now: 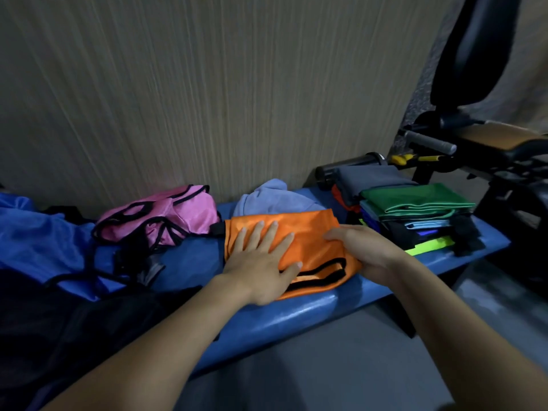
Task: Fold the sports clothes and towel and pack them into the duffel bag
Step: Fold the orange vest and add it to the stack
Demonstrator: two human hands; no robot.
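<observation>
An orange sports top (311, 232) with black trim lies folded on the blue padded bench (296, 315). My left hand (264, 259) presses flat on it with straight, spread fingers. My right hand (364, 247) rests at the top's right edge, its fingers curled down over the fabric; whether they grip it is unclear. A pink top (166, 215) with black trim lies crumpled to the left, beside a blue garment (41, 241). A light blue cloth (272, 200) sits bunched behind the orange top. A stack of folded clothes (415, 215), green on top, stands at the right.
A dark bag or fabric (59, 327) fills the lower left, its shape hard to make out. Black gym equipment (474, 143) with a padded roller stands at the right end of the bench. A wood-grain wall (207, 84) runs behind. Grey floor (326, 366) lies in front.
</observation>
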